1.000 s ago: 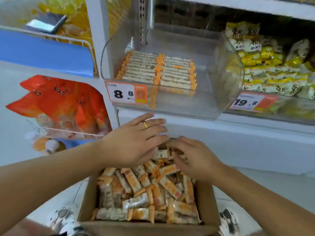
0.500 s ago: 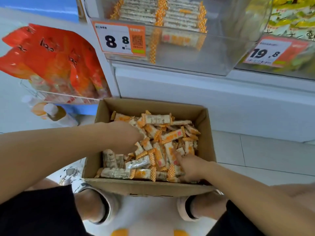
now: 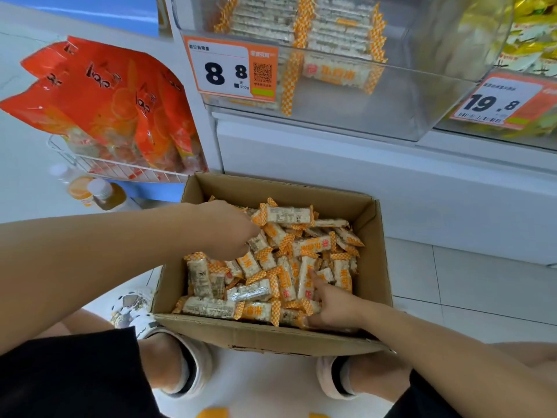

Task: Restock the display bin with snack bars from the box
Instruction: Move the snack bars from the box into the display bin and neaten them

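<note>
A cardboard box [image 3: 271,336] stands on the floor between my feet, filled with loose orange-and-white snack bars [image 3: 310,247]. My left hand [image 3: 226,230] reaches into the box's left side, knuckles up, with its fingers curled down around bars in the pile. At the front right corner my right hand [image 3: 331,303] lies on the bars, index finger stretched out and thumb spread along the front wall. Above, the clear display bin [image 3: 391,95] holds neat rows of the same bars [image 3: 337,28] at its back.
An 8.8 price tag [image 3: 229,70] hangs on the bin's front. Red-orange bags [image 3: 105,101] fill a wire basket at left, with bottles [image 3: 99,191] below. A second bin with yellow packs [image 3: 527,40] and a 19.8 tag sits at right. White cabinet front behind the box.
The view tilted down from the bin to the box. Both hands dropped from the box's far edge into the pile; since half a second ago they have barely shifted.
</note>
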